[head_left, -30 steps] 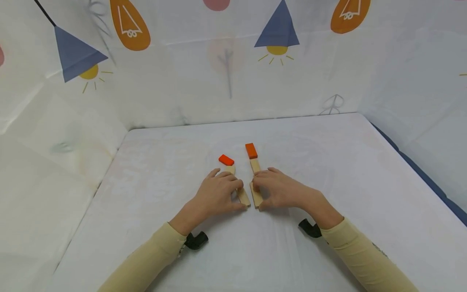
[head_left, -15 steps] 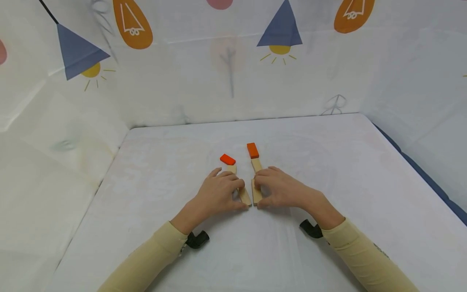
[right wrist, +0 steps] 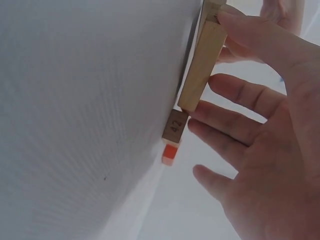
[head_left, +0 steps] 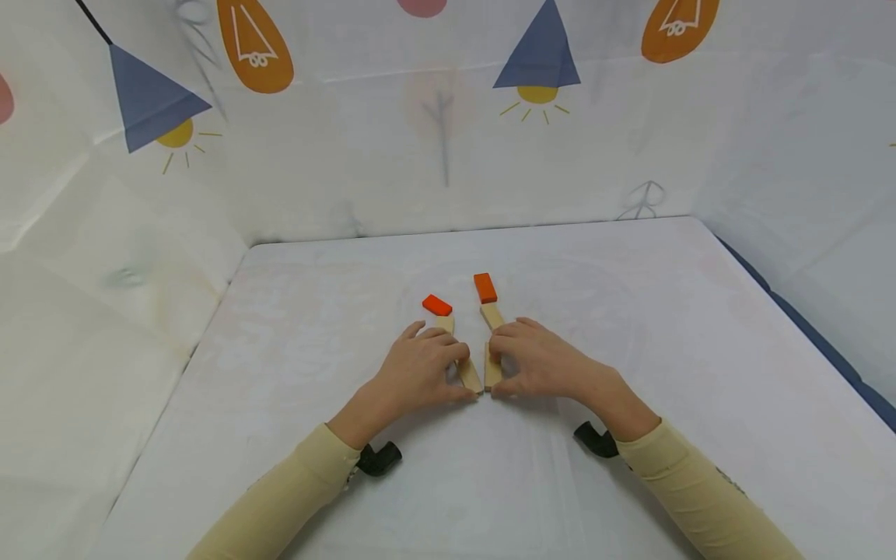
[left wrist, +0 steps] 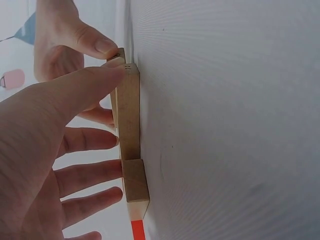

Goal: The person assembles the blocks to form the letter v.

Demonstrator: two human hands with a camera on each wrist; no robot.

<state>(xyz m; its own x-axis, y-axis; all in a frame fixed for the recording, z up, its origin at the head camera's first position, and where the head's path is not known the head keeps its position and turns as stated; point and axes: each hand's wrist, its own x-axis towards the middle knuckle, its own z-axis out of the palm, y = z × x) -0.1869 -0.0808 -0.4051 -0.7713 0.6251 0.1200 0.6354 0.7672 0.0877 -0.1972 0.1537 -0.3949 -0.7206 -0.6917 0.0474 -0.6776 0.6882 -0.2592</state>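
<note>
My left hand holds a plain wooden block flat on the table, its thumb on the near end and fingers along the side. My right hand holds another wooden block the same way, seen also in the right wrist view as a long pale block. Their near ends lie close together and the blocks spread apart farther back. Beyond each lies a further wooden block, one on the left and one on the right; the right one bears the number 42 in the right wrist view.
An orange-red block lies angled past the left row, and another orange-red block caps the right row. A white-covered table carries everything, with printed white cloth behind it. Dark curved pieces show at both wrists.
The block under my right hand has turned from slanting to nearly straight, its near end shifting left toward the other block. My left hand has stayed in place.
</note>
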